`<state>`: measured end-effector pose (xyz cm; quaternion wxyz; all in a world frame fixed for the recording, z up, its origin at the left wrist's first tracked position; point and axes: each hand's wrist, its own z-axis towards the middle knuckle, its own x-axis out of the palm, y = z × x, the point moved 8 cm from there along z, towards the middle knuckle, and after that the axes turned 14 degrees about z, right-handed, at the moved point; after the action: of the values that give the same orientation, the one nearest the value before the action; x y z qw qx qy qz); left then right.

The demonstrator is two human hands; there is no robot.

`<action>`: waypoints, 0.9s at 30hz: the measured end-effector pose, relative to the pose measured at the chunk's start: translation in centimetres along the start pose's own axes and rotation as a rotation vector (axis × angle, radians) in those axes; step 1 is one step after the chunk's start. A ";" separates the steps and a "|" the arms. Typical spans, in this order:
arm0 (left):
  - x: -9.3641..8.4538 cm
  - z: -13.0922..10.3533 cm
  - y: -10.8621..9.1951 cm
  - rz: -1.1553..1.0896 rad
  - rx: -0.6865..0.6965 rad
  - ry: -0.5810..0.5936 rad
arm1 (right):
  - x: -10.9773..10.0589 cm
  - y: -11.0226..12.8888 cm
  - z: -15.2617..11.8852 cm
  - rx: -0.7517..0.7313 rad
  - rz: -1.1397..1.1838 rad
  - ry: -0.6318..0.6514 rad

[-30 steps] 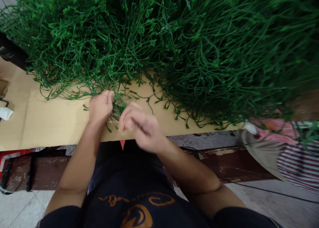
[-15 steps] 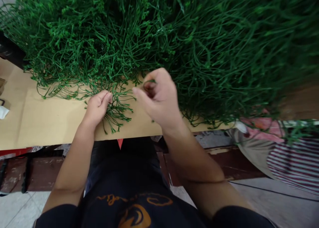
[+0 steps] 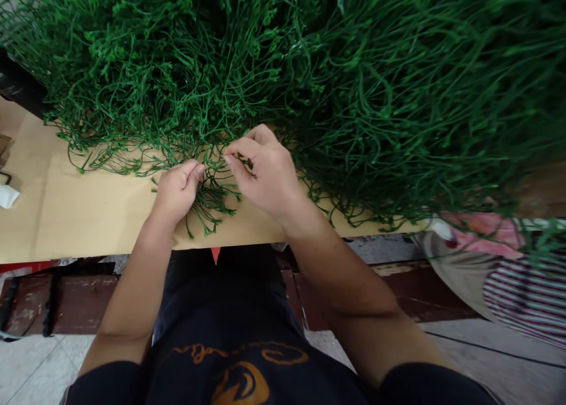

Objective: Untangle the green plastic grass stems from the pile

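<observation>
Closed around a small bunch of green plastic stems [image 3: 210,207] is my left hand [image 3: 179,187], just above the tan tabletop [image 3: 110,210]. The forked tips of the bunch fan out below and to the right of the fist. My right hand [image 3: 265,172] is beside it on the right, thumb and forefinger pinched together near the stems' upper ends. What the pinch holds is too small to make out. Behind both hands rises a large heap of green artificial stems [image 3: 198,57], with loose strands trailing onto the table.
A black object [image 3: 20,86] lies at the far left, above a white scrap [image 3: 7,196]. On the right sits another person in a striped garment [image 3: 526,293], beside a pink cloth [image 3: 490,237]. The heap spans the table's back and right.
My right hand has moved left toward my left hand, and its thumb and forefinger have come together. My left hand keeps its grip on the bunch.
</observation>
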<state>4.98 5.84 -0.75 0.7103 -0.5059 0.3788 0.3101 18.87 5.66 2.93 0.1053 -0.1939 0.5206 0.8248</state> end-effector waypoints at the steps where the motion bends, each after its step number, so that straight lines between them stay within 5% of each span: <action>1: 0.0 0.0 0.0 0.012 -0.001 -0.003 | -0.1 0.1 0.0 0.001 -0.023 -0.012; 10: 0.0 0.1 0.6 -0.083 -0.025 -0.043 | 1.1 -0.3 0.1 0.016 -0.061 0.091; 18: 0.1 0.1 0.9 -0.082 -0.046 -0.049 | 0.0 -0.8 -0.1 0.021 0.005 -0.006; 27: 0.3 0.2 1.4 0.102 -0.186 -0.033 | 3.3 1.1 -1.6 -0.030 0.060 0.179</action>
<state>4.08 6.50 -1.65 0.6495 -0.5446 0.3620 0.3880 15.83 3.60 1.81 0.0308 -0.2528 0.5209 0.8148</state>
